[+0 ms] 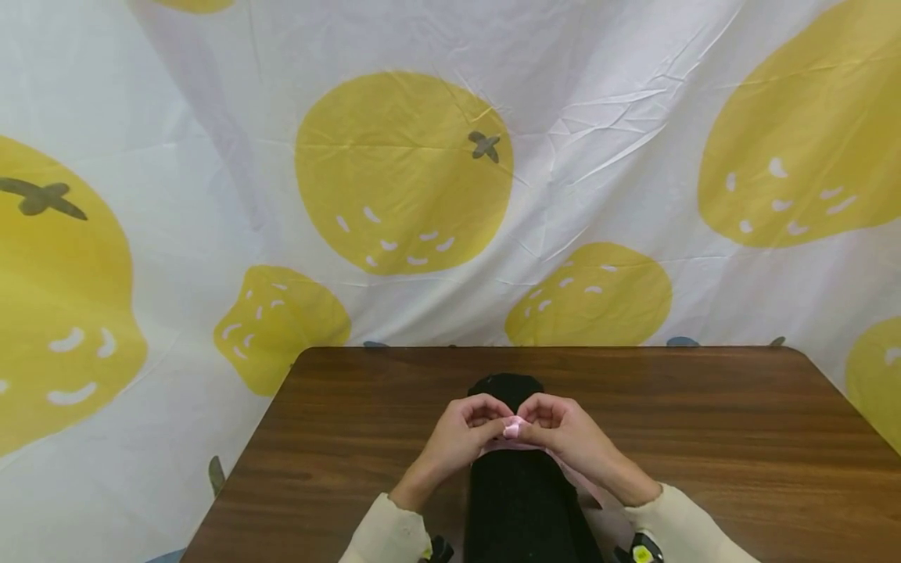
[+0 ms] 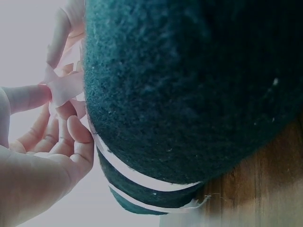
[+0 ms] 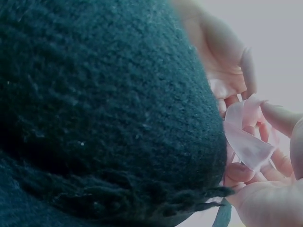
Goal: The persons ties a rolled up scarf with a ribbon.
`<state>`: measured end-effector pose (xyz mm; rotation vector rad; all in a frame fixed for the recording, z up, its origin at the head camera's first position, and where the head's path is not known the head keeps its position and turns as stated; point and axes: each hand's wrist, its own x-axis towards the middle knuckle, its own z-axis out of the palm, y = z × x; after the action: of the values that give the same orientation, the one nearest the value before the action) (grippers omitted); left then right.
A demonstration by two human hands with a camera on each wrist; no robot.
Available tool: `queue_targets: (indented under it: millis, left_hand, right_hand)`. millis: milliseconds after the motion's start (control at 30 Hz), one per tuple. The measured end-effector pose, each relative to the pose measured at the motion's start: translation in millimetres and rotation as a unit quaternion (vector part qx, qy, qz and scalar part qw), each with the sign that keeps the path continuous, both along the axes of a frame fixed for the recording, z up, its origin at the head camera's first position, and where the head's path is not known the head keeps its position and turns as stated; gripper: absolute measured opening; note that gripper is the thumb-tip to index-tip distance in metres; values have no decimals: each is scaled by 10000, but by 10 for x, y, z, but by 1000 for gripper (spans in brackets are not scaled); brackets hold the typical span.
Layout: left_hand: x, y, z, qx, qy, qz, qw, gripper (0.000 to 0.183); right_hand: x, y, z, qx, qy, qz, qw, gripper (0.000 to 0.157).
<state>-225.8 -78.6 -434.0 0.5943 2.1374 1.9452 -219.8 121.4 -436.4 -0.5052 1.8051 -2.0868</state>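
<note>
A dark, fuzzy rolled cloth (image 1: 521, 504) lies lengthwise in front of me, black in the head view and dark green in the wrist views. Around it runs a pale pink ribbon (image 1: 512, 428), which shows as two bands in the left wrist view. My left hand (image 1: 454, 438) pinches the ribbon between thumb and fingers above the roll. Close beside it, my right hand (image 1: 584, 442) pinches the ribbon too. Loops of ribbon (image 3: 248, 144) cross between the fingers in the right wrist view. The cloth hides part of both hands in the wrist views.
The roll lies on a brown wood-grain table (image 1: 352, 407) with rounded far corners. Behind it hangs a white curtain (image 1: 436, 313) printed with yellow fruit. Loose threads (image 3: 213, 198) stick out from the cloth's edge.
</note>
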Motion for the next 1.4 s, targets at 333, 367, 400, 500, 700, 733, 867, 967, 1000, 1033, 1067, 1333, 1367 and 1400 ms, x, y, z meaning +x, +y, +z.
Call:
queue_targets:
  millis: [333, 367, 400, 500, 700, 733, 867, 967, 1000, 1033, 1067, 1333, 1367, 1400]
  left_hand:
    - [15, -2, 17, 67, -57, -59, 9999, 15]
    - [14, -1, 16, 83, -62, -66, 9999, 14]
    - [15, 1, 16, 90, -53, -68, 9999, 14]
    - [12, 8, 12, 94, -15, -66, 9999, 15]
    - [19, 21, 11, 28, 57, 65, 10000, 14]
    - [21, 23, 11, 51, 31, 77, 10000, 13]
    - [25, 24, 15, 84, -162, 100, 9998, 13]
    - [24, 19, 17, -19, -91, 114, 9999, 13]
    - [24, 17, 18, -85, -22, 128, 9999, 13]
    - [24, 13, 20, -139, 31, 140, 9998, 12]
    - [26, 10, 21, -195, 89, 151, 9997, 12]
    - [63, 14, 95, -809, 618, 340, 9942, 9]
    - [74, 17, 119, -861, 665, 357, 9934, 9]
    - [85, 18, 141, -906, 703, 372, 9927, 9]
  right_hand:
    - [-4, -2, 0, 86, -76, -107, 9999, 20]
    - [-5, -3, 1, 86, -68, -105, 9999, 20]
    - [-8, -2, 1, 84, -67, -108, 9999, 20]
    - [-15, -1, -7, 85, -58, -125, 9999, 20]
    - [-110, 6, -160, -261, 207, -36, 9994, 22]
    - [-113, 9, -166, -341, 282, 22, 9990, 22]
    - [-152, 28, -216, -505, 761, 143, 9957, 26]
    - [-63, 32, -66, 23, 943, -280, 9951, 31]
    - [-60, 39, -53, 198, 1103, -433, 9928, 31]
    - [-58, 46, -42, 415, 1261, -600, 9893, 30]
    - [-23, 44, 20, 745, 1305, -842, 9851, 29]
    - [2, 107, 107, 1027, 2185, -1297, 9617, 11]
    - [9, 114, 120, 983, 2124, -1247, 9642, 11]
    - [16, 121, 133, 927, 2027, -1167, 9678, 12]
